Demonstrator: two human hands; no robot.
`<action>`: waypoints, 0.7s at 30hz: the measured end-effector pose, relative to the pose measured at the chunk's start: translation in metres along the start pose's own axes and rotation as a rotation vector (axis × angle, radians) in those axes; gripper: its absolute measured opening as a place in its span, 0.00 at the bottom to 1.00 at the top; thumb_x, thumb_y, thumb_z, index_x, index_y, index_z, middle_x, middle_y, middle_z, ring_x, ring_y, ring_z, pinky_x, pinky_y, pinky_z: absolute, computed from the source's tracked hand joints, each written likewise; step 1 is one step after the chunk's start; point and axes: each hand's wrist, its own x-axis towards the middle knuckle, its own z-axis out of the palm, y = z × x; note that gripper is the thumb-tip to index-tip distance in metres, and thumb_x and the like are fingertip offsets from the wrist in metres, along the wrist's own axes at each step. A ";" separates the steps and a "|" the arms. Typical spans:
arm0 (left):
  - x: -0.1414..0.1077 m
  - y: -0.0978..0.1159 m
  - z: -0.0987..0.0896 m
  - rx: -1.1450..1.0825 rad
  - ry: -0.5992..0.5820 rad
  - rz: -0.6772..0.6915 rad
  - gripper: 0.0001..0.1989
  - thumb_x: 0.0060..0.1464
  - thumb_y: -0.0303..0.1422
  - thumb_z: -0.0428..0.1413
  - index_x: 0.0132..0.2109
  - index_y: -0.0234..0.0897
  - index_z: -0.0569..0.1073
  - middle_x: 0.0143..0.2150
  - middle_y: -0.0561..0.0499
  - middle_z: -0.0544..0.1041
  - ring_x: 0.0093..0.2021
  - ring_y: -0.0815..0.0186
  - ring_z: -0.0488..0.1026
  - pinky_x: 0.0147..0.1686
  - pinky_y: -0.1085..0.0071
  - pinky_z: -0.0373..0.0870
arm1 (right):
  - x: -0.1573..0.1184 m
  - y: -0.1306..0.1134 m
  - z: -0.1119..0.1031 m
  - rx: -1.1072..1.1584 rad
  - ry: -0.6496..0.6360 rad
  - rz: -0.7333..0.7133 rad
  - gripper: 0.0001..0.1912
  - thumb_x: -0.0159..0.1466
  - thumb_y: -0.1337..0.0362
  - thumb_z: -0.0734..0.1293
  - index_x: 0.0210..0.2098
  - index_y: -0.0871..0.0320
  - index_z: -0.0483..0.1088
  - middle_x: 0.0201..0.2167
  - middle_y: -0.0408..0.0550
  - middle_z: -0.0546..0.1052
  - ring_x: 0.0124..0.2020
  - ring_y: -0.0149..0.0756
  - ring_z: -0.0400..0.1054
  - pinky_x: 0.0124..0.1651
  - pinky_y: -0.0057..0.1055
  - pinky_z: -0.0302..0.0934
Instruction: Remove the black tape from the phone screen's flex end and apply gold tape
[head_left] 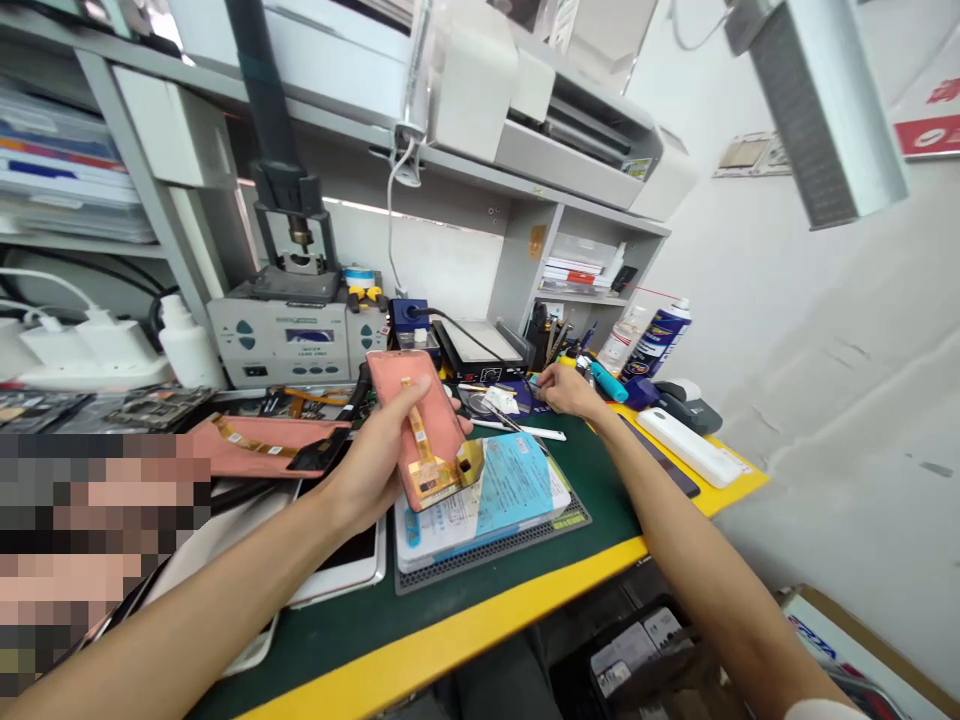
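A flat phone screen panel (444,420) with a pinkish back and a gold flex cable is gripped in my left hand (375,455), thumb on its back, above a blue and white box (517,480). My right hand (568,390) reaches to the back of the green mat, its fingers pinched together beside a dark blue tray (529,396); whatever they hold is too small to make out. A second pinkish panel (255,445) with a flex cable lies at the left.
A grey station (281,340) with a black tool stand is at the back left. Spray can (660,335), clear bottle (621,340) and white case (694,447) stand or lie at the right. White tablet (345,560) lies near the left forearm. A pixelated area covers the far left.
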 end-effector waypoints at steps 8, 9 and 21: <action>0.002 -0.004 -0.005 0.023 -0.150 0.041 0.20 0.62 0.46 0.54 0.36 0.32 0.79 0.30 0.41 0.82 0.28 0.61 0.78 0.31 0.69 0.75 | -0.029 -0.053 -0.011 0.396 0.364 -0.155 0.13 0.70 0.57 0.68 0.45 0.61 0.72 0.38 0.46 0.76 0.32 0.31 0.71 0.34 0.30 0.69; 0.002 -0.004 -0.005 0.029 -0.147 0.038 0.21 0.62 0.47 0.53 0.36 0.32 0.79 0.29 0.41 0.81 0.28 0.60 0.78 0.30 0.68 0.74 | -0.037 -0.063 -0.011 0.459 0.382 -0.202 0.11 0.68 0.56 0.68 0.41 0.59 0.72 0.34 0.43 0.75 0.28 0.30 0.68 0.29 0.28 0.66; 0.009 -0.009 -0.015 0.064 -0.449 0.196 0.30 0.62 0.53 0.48 0.25 0.34 0.74 0.25 0.47 0.76 0.29 0.63 0.73 0.38 0.66 0.72 | -0.120 -0.165 -0.001 0.452 -0.545 -0.642 0.09 0.68 0.69 0.69 0.45 0.52 0.80 0.40 0.48 0.80 0.37 0.35 0.77 0.35 0.29 0.72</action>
